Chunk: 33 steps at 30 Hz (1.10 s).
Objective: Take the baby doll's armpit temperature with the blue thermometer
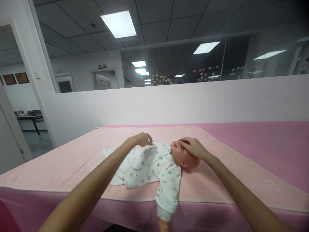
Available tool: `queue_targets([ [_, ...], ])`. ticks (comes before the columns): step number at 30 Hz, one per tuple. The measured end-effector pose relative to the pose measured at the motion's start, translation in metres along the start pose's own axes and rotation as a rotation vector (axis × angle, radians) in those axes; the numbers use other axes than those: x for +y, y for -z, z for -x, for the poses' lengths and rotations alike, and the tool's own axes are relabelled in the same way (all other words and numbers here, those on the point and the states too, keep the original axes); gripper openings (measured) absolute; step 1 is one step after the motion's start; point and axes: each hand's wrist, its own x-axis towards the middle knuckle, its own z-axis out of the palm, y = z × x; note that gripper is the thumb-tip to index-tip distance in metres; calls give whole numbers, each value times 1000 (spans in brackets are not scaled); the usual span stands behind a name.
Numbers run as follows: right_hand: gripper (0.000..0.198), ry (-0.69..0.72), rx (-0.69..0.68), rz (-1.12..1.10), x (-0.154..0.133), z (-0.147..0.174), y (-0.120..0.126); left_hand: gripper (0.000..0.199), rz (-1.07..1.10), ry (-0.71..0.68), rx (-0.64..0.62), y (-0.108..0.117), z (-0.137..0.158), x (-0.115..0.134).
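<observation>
A baby doll (183, 158) lies on its back on a peach sheet, its head to the right and one arm hanging over the near edge. It wears a white patterned top (142, 175) and matching trousers. Over the doll's belly, my left hand (144, 139) is closed in a pinch on the front of the top, the cloth rising to its fingertips. My right hand (191, 146) lies across the doll's forehead and eyes, fingers stretched out and touching the face. The doll's far arm is mostly hidden.
The peach sheet (60, 161) covers a table with a pink cloth (253, 145) beneath it. Behind stands a low white wall (169, 103) with a window above. A doorway at left shows a desk (31, 116) in another room.
</observation>
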Motion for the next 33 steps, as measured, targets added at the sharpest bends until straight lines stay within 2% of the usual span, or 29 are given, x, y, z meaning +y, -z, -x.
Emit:
queue_targets([
  [1,28,-38,45,-61,7,0,-2,32,-40,32,92,-13,-13,-3],
  [3,30,-115,133,-198,22,-2,-7,36,-68,60,185,-40,-36,-12],
  [6,35,-229,210,-447,41,-4,-13,37,-52,92,223,-72,-58,-27],
  [8,38,-314,218,-616,49,-2,-15,40,-20,127,219,-85,-66,-37],
  [10,42,-438,188,-802,54,3,-18,43,7,151,213,-91,-69,-44],
  [13,52,-603,37,-1105,57,12,-25,52,42,186,207,-95,-71,-52],
  [16,54,-640,-71,-1293,56,18,-32,63,80,226,188,-97,-70,-57],
  [19,50,-633,-22,-1345,60,20,-34,71,119,261,178,-100,-67,-60],
  [24,32,-669,260,-1261,84,18,-33,71,158,281,188,-102,-61,-62],
  [26,29,-656,320,-1230,90,17,-33,70,166,286,194,-102,-59,-62],
  [29,34,-606,260,-1193,84,17,-36,70,173,304,203,-101,-56,-61],
  [33,46,-551,53,-1229,63,20,-38,70,175,319,217,-100,-54,-59],
])
